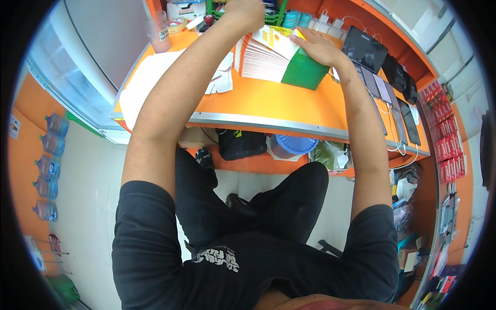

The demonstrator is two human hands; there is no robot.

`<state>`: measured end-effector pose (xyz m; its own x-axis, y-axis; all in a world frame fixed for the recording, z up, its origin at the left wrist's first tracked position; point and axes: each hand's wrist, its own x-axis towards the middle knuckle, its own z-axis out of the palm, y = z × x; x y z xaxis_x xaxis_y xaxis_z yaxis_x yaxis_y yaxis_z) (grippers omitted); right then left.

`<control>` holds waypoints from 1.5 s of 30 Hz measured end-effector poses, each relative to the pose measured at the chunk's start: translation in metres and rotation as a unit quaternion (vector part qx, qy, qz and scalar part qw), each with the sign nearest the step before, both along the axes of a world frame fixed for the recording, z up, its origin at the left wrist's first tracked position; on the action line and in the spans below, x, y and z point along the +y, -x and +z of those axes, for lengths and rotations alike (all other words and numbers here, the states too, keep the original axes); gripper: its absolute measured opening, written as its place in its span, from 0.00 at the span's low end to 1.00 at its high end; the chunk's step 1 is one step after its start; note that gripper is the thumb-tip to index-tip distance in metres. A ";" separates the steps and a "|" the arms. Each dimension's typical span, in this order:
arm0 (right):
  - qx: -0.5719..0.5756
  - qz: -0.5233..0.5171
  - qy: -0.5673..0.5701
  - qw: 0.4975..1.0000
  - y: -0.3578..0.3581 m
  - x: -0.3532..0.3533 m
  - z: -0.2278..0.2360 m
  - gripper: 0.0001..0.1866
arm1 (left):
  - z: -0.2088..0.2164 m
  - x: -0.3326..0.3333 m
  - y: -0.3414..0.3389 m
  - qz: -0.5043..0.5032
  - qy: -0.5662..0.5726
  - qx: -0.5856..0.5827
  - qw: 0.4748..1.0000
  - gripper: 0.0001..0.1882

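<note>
On the orange counter stands a thick row of thin white cards or folders with reddish edges (pixel 263 61), packed side by side. A green panel (pixel 309 70) closes its right end. My right hand (pixel 316 45) rests on top of this pack near the green end, fingers stretched out. My left arm reaches across to the far side, where my left hand (pixel 244 14) is at the upper edge of the view, in front of a green plastic basket (pixel 276 19). Its fingers are blurred and partly cut off, so what they hold, if anything, cannot be made out.
White paper sheets (pixel 150 77) lie on the counter's left, near a clear plastic cup (pixel 161 39) and a tape roll (pixel 177 25). Right are a dark tablet (pixel 365 48), several phones with cables (pixel 382 88) and white chargers (pixel 323 23). Below sits a blue bucket (pixel 292 146).
</note>
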<state>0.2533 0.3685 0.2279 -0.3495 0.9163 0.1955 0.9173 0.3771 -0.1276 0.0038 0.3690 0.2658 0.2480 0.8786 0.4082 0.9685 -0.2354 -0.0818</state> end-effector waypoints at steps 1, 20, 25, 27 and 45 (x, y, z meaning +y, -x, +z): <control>-0.011 -0.002 -0.018 1.000 0.004 -0.001 -0.003 0.48 | -0.001 0.001 -0.003 -0.083 -0.052 0.048 0.994 0.17; -0.014 0.014 -0.069 0.997 0.017 -0.004 -0.011 0.41 | -0.090 0.023 0.017 -0.271 0.106 -0.448 0.845 0.28; 0.046 -0.032 -0.022 0.998 0.001 -0.015 -0.005 0.41 | -0.023 -0.131 0.135 -0.101 0.101 -0.221 0.965 0.38; 0.077 -0.023 -0.003 0.997 0.008 -0.015 -0.004 0.40 | -0.036 -0.177 0.202 0.047 0.219 -0.107 0.969 0.42; 0.271 0.277 -0.048 0.921 0.158 -0.137 -0.016 0.16 | -0.088 -0.215 0.280 0.043 0.288 -0.234 0.928 0.34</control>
